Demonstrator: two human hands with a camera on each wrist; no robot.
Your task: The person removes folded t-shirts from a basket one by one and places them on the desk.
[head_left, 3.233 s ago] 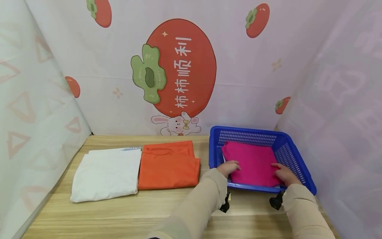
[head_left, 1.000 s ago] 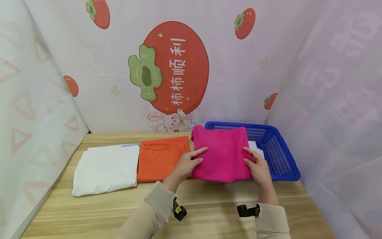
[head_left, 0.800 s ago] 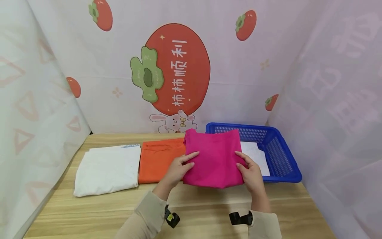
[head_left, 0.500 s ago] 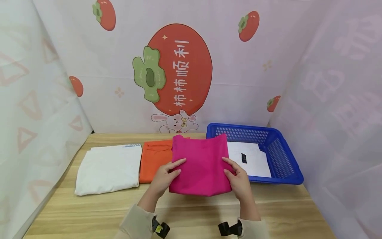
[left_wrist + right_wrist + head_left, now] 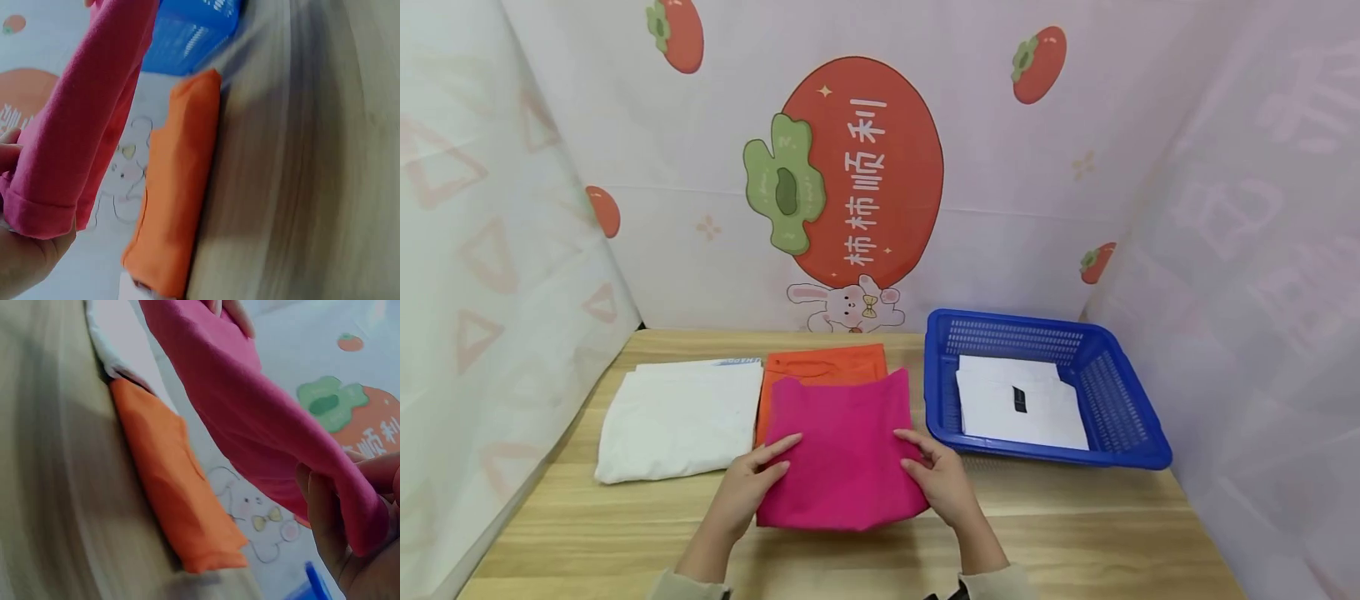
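Note:
A folded pink garment is held up off the table between both hands. My left hand grips its left edge, thumb on the upper face. On the opposite edge, my right hand pinches it the same way; in the right wrist view, fingers wrap underneath the pink cloth. Seen from the left wrist, the fabric hangs well clear of the wood. Behind and partly covered by it lies a folded orange garment. Left of that rests a folded white garment.
A blue plastic basket stands at the right, holding a folded white garment with a black label. The wooden table meets a printed cloth backdrop behind and at both sides.
The pink garment has been lifted from the basket by both hands and carried left and nearer. The white garment with the label in the basket is now uncovered.

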